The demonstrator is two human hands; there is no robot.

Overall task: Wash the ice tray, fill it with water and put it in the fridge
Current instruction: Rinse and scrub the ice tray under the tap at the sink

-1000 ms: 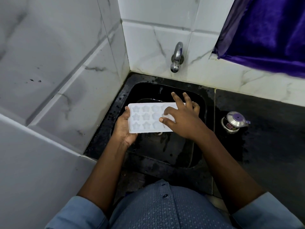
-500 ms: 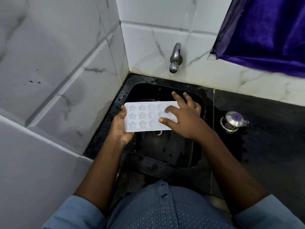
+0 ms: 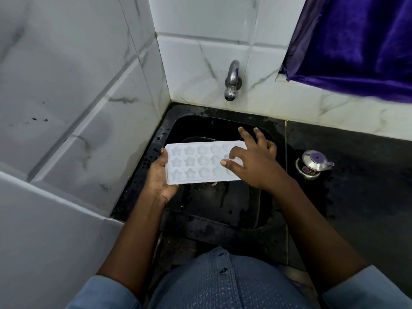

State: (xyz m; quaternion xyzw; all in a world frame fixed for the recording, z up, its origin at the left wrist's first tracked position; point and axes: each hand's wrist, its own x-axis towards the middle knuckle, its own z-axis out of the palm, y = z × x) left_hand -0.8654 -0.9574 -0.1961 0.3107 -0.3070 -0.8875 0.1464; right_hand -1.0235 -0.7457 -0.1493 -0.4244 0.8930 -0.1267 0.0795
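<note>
A white ice tray [image 3: 196, 163] with star and flower shaped cells is held level over the black sink [image 3: 223, 206]. My left hand [image 3: 159, 178] grips the tray's left end, thumb on its edge and palm underneath. My right hand [image 3: 252, 159] lies over the tray's right end with spread fingers, the index finger bent down into a cell and the thumb touching the tray's surface. The right end of the tray is hidden under that hand. A chrome tap [image 3: 231, 82] sticks out of the tiled wall above the sink, with no water running.
A small steel lidded pot with a purple knob [image 3: 313, 163] stands on the wet black counter [image 3: 361, 175] to the right of the sink. White marble tiles wall in the left and back sides. A purple curtain [image 3: 356, 41] hangs at the upper right.
The tray and both hands have shifted slightly left and toward me. My right hand's fingers moved a little over the tray's right cells.
</note>
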